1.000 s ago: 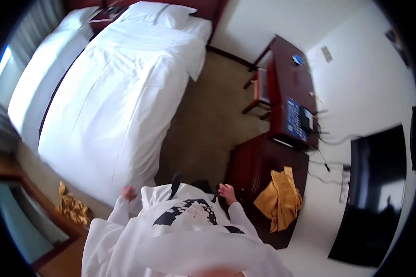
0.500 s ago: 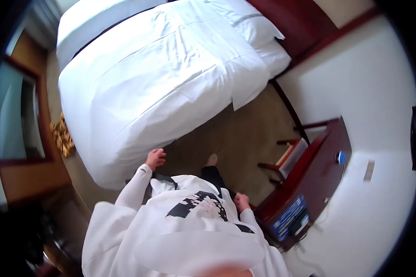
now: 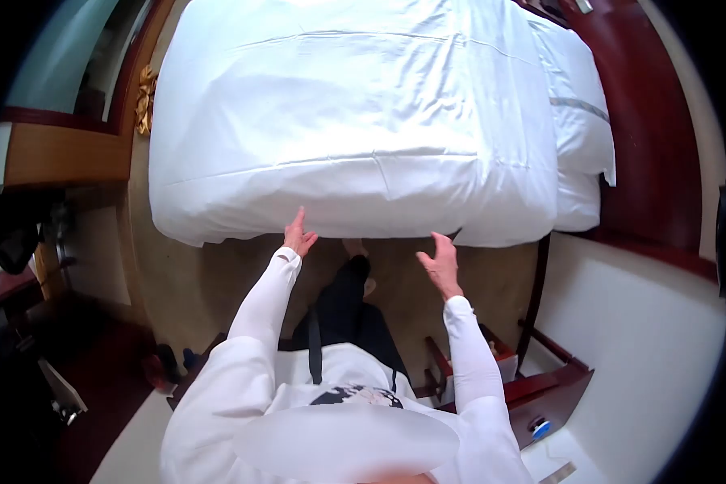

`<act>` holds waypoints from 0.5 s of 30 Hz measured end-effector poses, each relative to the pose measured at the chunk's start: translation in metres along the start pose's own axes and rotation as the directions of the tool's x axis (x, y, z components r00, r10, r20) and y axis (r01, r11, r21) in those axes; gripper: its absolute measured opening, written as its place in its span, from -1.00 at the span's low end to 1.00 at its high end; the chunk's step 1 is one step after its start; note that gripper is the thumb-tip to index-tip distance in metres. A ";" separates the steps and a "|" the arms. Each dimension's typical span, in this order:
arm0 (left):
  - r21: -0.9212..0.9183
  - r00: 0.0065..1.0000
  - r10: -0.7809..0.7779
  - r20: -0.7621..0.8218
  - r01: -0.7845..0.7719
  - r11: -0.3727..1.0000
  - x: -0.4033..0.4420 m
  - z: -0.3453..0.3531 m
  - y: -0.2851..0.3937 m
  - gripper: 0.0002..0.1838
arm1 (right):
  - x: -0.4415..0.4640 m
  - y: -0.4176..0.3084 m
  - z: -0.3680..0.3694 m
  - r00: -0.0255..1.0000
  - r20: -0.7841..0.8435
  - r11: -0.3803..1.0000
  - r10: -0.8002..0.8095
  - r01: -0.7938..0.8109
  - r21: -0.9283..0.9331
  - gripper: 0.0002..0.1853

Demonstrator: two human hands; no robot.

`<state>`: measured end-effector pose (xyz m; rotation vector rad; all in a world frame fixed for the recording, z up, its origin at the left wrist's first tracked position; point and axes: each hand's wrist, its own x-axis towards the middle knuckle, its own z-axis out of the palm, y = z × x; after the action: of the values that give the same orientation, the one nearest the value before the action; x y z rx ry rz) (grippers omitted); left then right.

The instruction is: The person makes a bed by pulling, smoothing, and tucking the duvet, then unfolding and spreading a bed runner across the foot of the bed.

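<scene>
A bed (image 3: 339, 105) with a white quilt lies in front of me, its long side facing my body. My left hand (image 3: 299, 235) is stretched toward the quilt's near edge, index finger extended and the others apart, with nothing in it. To the right, my right hand (image 3: 441, 264) is raised just below the same edge, thumb and fingers apart and holding nothing. Whether the left fingertip touches the quilt I cannot tell. White pillows (image 3: 574, 121) rest at the bed's right end, the upper one crossed by a grey band.
A dark red headboard (image 3: 645, 113) stands at the right. Behind me at lower right are a chair (image 3: 500, 359) and a desk (image 3: 569, 395) with a blue round item. Golden cloth (image 3: 144, 101) lies on the floor beyond the bed's left end, near a wood-framed mirror (image 3: 56, 153).
My view has turned toward the bed's long side, and I stand closer to it. Both hands have reached forward toward its edge, with fingers spread. The television and cabinet have left the view.
</scene>
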<state>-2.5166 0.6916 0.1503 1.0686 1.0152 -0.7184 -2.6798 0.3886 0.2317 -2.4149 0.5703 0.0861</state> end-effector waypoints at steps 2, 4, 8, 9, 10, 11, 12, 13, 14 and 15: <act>-0.121 0.993 0.019 -0.115 -0.033 0.992 0.053 0.017 0.005 0.16 | 0.062 -0.041 0.022 0.980 0.127 0.970 -0.156 0.176 -0.169 -0.32; -0.188 0.928 0.065 -0.368 -0.142 0.972 0.058 0.034 0.009 0.14 | 0.097 -0.072 0.041 0.946 0.224 0.919 -0.236 0.292 -0.265 -0.29; -0.137 0.820 0.072 -0.567 -0.180 0.974 0.062 0.046 0.002 -0.23 | 0.137 -0.080 0.081 0.886 0.329 0.838 -0.328 0.434 -0.332 -0.27; -0.155 0.823 0.065 -0.564 -0.183 0.971 0.069 0.043 -0.002 -0.28 | 0.144 -0.078 0.089 0.887 0.334 0.822 -0.319 0.435 -0.369 -0.30; -0.251 0.856 0.046 -0.516 -0.202 0.947 0.069 0.040 0.000 -0.38 | 0.148 -0.073 0.099 0.879 0.347 0.820 -0.326 0.446 -0.358 -0.30; -0.347 0.885 0.026 -0.464 -0.209 0.914 0.068 0.037 0.000 -0.49 | 0.150 -0.067 0.106 0.884 0.365 0.801 -0.291 0.434 -0.412 -0.43; -0.356 0.878 0.012 -0.478 -0.206 0.911 0.068 0.035 -0.001 -0.49 | 0.150 -0.060 0.112 0.888 0.382 0.777 -0.256 0.424 -0.466 -0.56; -0.404 0.915 0.025 -0.403 -0.202 0.892 0.066 0.031 -0.001 -0.60 | 0.150 -0.054 0.115 0.878 0.405 0.773 -0.257 0.438 -0.459 -0.56; -0.451 0.945 0.045 -0.325 -0.197 0.871 0.064 0.028 -0.002 -0.71 | 0.152 -0.049 0.117 0.875 0.383 0.783 -0.296 0.452 -0.428 -0.68; -0.459 0.941 0.036 -0.337 -0.197 0.866 0.061 0.026 -0.002 -0.71 | 0.154 -0.045 0.120 0.874 0.354 0.791 -0.334 0.464 -0.398 -0.81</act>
<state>-2.4871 0.6664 0.0971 0.7997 1.3105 -0.1616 -2.5123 0.4344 0.1322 -2.8786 -0.1278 0.4028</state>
